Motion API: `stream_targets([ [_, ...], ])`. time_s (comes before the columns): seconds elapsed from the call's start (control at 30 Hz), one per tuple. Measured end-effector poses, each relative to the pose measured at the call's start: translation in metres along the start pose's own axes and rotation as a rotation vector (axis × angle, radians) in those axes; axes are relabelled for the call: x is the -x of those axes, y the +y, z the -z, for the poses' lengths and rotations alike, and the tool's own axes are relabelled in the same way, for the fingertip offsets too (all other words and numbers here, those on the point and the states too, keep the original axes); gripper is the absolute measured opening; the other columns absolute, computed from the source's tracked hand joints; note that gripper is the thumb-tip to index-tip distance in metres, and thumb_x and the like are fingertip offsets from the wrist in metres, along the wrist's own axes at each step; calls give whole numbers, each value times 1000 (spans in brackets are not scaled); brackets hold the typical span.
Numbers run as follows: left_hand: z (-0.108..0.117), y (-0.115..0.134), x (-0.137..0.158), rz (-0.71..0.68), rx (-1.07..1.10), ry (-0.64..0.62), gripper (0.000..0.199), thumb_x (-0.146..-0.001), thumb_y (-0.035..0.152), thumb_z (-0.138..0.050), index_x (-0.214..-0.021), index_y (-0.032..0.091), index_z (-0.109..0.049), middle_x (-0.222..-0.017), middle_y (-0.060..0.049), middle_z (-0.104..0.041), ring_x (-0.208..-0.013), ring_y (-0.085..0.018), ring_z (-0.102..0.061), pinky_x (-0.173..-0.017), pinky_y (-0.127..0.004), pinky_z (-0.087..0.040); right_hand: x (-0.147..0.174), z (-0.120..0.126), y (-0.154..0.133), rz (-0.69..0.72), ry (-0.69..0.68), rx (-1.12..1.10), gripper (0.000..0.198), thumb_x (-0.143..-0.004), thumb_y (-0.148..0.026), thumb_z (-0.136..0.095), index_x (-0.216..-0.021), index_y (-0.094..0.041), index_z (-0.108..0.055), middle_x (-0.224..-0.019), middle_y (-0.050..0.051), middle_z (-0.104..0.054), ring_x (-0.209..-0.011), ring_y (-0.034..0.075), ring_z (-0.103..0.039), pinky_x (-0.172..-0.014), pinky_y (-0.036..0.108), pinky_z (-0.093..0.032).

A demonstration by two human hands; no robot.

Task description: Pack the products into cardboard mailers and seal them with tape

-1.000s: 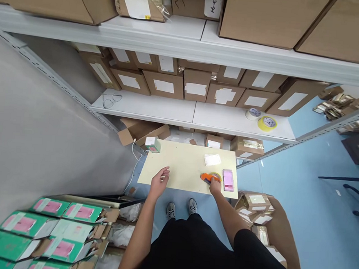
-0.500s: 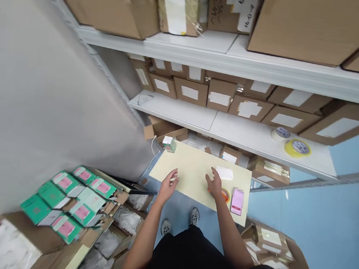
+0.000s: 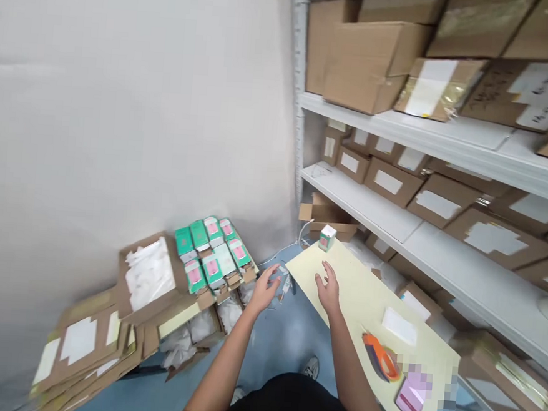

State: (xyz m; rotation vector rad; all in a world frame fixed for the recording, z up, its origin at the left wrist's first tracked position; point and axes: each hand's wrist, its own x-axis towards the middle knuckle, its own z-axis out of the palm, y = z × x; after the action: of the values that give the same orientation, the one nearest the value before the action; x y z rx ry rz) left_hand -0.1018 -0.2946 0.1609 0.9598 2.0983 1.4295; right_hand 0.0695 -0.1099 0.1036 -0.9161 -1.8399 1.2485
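Observation:
My left hand [image 3: 265, 289] is in the air between the two tables, fingers apart and nothing in it. Beyond it to the left lie several green boxes with pink labels [image 3: 212, 267], in rows on the side table. Over the pale yellow table [image 3: 353, 280] hovers my right hand [image 3: 328, 288], also empty with fingers spread. A small green and white box [image 3: 327, 238] stands upright at that table's far corner, just past the right hand. Nearer me on the same table are an orange-handled cutting tool [image 3: 380, 357], a white card or pad [image 3: 399, 326] and a pink-screened phone [image 3: 413, 395].
Metal shelving [image 3: 368, 203] with labelled cardboard boxes runs along the right. An open carton of white packing material [image 3: 151, 275] and flattened cardboard [image 3: 81, 342] are at the left. A white cable [image 3: 277, 256] trails on the floor by the wall.
My view has turned left, so the shelves and yellow table shift right and more of the side table shows. Both hands stay raised and empty; the right one now sits nearer the small box.

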Motion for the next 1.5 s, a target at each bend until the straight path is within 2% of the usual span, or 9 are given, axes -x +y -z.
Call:
stream_targets([
  [0.17,81,-36,41,55,83,174,54,-96,46,-60,-145,25,-60,-153,-14,-58,-140,-29,-56,-109,-45,-52,24,-90,-45,85,-193,11,53,-96,-44,-54,-145,-25,-60,-156,12,-56,-145,29,-51,-114,50,-48],
  [0.3,148,-66,84,103,164,346,59,-94,49,-62,-147,24,-57,-154,-15,-56,-139,-29,-58,-109,-45,-52,56,-164,-86,161,-323,23,52,-95,-43,-54,-143,-24,-63,-153,13,-58,-145,31,-51,-114,50,-49],
  [0.63,336,-143,218,196,211,658,56,-95,47,-61,-146,24,-59,-154,-14,-57,-142,-30,-55,-111,-45,-51,161,-369,-167,310,-684,15,55,-95,-42,-55,-145,-23,-61,-151,13,-60,-144,30,-52,-117,49,-46],
  [0.77,397,-163,270,253,236,815,59,-95,46,-62,-148,22,-58,-149,-16,-61,-143,-30,-55,-112,-44,-50,198,-441,-199,370,-803,-22,54,-94,-41,-57,-144,-21,-62,-152,14,-59,-142,30,-53,-117,50,-45],
  [0.9,435,-179,305,304,214,932,58,-95,45,-62,-148,22,-58,-149,-15,-62,-143,-30,-54,-110,-43,-51,224,-497,-218,388,-910,-36,55,-94,-41,-57,-147,-24,-59,-154,12,-57,-140,29,-54,-112,50,-50],
  [1.03,456,-195,317,350,201,989,57,-95,42,-61,-148,22,-58,-149,-15,-61,-143,-29,-54,-110,-42,-50,237,-543,-227,383,-998,-42,56,-95,-42,-56,-149,-26,-57,-158,11,-54,-143,29,-52,-109,48,-52],
  [1.17,475,-216,311,410,198,1003,56,-96,41,-60,-149,23,-57,-148,-15,-62,-143,-29,-54,-110,-43,-50,237,-589,-231,402,-1031,-49,56,-95,-42,-56,-149,-26,-57,-155,10,-56,-145,29,-51,-116,51,-46],
  [1.33,511,-240,292,484,206,969,62,-92,48,-64,-148,21,-57,-147,-17,-62,-140,-31,-56,-110,-46,-51,233,-644,-231,419,-1075,-79,56,-95,-38,-55,-149,-24,-56,-155,11,-57,-147,27,-49,-124,50,-37],
  [1.5,542,-257,271,493,206,971,61,-92,47,-66,-147,21,-58,-154,-16,-56,-141,-31,-55,-112,-47,-49,235,-684,-224,391,-1124,-76,58,-94,-38,-56,-149,-22,-56,-154,12,-57,-147,28,-48,-125,50,-36],
])
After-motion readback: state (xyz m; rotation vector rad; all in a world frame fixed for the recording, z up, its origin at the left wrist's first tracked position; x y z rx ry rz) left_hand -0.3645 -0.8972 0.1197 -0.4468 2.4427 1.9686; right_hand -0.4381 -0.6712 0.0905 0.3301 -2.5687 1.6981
